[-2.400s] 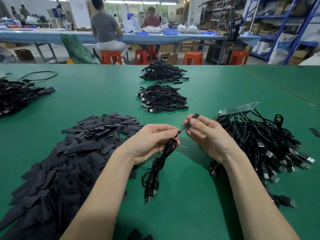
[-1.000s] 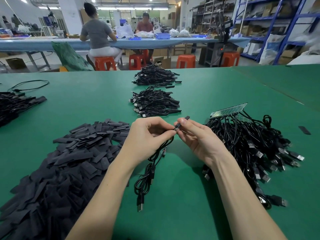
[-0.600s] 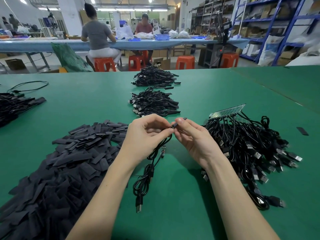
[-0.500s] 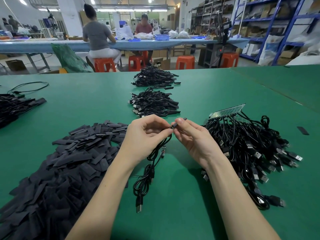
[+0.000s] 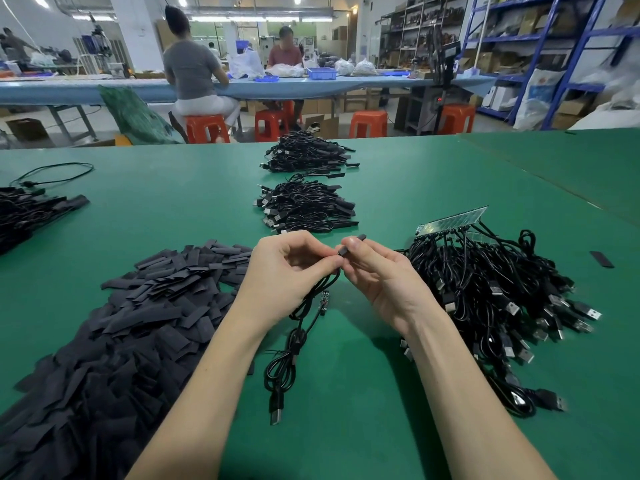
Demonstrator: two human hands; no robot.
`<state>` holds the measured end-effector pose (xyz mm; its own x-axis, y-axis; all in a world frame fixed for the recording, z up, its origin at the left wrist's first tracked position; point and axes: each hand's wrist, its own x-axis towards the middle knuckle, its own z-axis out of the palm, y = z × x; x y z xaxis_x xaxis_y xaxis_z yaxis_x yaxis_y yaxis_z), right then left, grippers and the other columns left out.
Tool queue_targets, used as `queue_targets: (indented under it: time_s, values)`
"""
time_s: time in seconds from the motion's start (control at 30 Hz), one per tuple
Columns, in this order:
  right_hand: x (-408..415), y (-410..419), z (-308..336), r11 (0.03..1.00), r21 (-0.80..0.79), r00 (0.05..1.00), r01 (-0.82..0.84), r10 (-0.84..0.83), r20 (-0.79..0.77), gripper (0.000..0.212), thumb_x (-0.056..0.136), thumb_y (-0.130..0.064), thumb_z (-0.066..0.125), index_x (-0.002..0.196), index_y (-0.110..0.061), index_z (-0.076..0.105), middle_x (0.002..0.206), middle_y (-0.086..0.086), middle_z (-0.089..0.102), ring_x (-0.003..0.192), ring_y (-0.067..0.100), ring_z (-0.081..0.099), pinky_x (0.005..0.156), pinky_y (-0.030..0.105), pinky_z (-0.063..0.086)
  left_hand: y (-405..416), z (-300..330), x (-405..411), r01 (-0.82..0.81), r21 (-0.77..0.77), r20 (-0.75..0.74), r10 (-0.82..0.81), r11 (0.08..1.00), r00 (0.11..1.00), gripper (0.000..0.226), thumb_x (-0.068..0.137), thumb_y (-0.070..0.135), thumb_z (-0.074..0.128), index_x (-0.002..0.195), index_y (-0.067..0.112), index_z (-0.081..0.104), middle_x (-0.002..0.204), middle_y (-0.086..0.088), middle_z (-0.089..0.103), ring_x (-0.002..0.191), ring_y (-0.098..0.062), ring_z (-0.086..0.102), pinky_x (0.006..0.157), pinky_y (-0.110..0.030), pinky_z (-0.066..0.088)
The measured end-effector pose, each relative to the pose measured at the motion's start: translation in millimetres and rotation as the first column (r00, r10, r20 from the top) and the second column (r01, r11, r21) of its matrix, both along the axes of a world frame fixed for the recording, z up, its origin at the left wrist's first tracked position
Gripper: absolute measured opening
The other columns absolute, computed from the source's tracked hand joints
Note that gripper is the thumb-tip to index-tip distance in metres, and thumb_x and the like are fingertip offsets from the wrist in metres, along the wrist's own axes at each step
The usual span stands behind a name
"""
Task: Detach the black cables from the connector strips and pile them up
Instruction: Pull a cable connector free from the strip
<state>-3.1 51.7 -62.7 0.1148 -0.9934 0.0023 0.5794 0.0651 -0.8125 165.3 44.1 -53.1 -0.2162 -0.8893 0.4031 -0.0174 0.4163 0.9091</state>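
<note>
Both hands meet above the green table (image 5: 398,174), working one black cable (image 5: 298,327). The left hand (image 5: 287,275) has its fingers curled, pinching the cable's upper end, and the rest of it dangles in a bundled loop with its USB plug (image 5: 275,415) near the table. The right hand (image 5: 377,271) pinches a short black sleeve (image 5: 350,244) at that same end. Just right of it lies a tangle of cables (image 5: 491,299) hanging from a connector strip (image 5: 453,220). Left sits a heap of black sleeves (image 5: 121,323); beyond the hands, two finished piles (image 5: 304,207)
</note>
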Motion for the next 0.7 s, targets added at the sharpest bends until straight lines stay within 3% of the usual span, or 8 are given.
queue_targets:
  time_s: [0.33, 0.57, 0.7]
  values:
    - [0.1, -0.3, 0.1, 1.000, 0.003, 0.999, -0.011, 0.010, 0.033, 0.014, 0.078, -0.013, 0.076, 0.088, -0.003, 0.077, 0.090, 0.010, 0.075, 0.082, 0.013, 0.073, 0.075, 0.018, 0.058, -1.2, -1.5, 2.1, -0.008, -0.011, 0.005, 0.008, 1.000, 1.000, 0.016, 0.078, 0.006, 0.084, 0.075, 0.020, 0.077, 0.081, -0.001, 0.078, 0.076, -0.010, 0.074, 0.072, -0.016, 0.054]
    - [1.8, -1.0, -2.4, 1.000, -0.003, 1.000, -0.011, 0.011, -0.010, 0.011, 0.079, -0.014, 0.078, 0.086, -0.006, 0.079, 0.093, 0.010, 0.076, 0.079, 0.012, 0.072, 0.071, 0.016, 0.057, -1.6, 0.3, 2.7, 0.001, -0.005, 0.003, -0.001, 1.000, 1.000, 0.011, 0.079, 0.005, 0.083, 0.081, 0.011, 0.075, 0.086, -0.002, 0.079, 0.082, -0.015, 0.076, 0.075, -0.019, 0.056]
    - [2.1, -0.7, -1.3, 0.995, -0.042, 0.994, 0.096, -0.098, -0.056, 0.033, 0.076, -0.019, 0.080, 0.107, -0.011, 0.074, 0.091, 0.012, 0.075, 0.071, 0.013, 0.068, 0.069, 0.018, 0.056, -2.0, -0.1, 0.4, -0.019, 0.030, 0.049, 0.018, 0.999, 0.999, 0.013, 0.080, 0.008, 0.083, 0.083, 0.014, 0.071, 0.082, 0.003, 0.077, 0.078, -0.011, 0.073, 0.074, -0.018, 0.055]
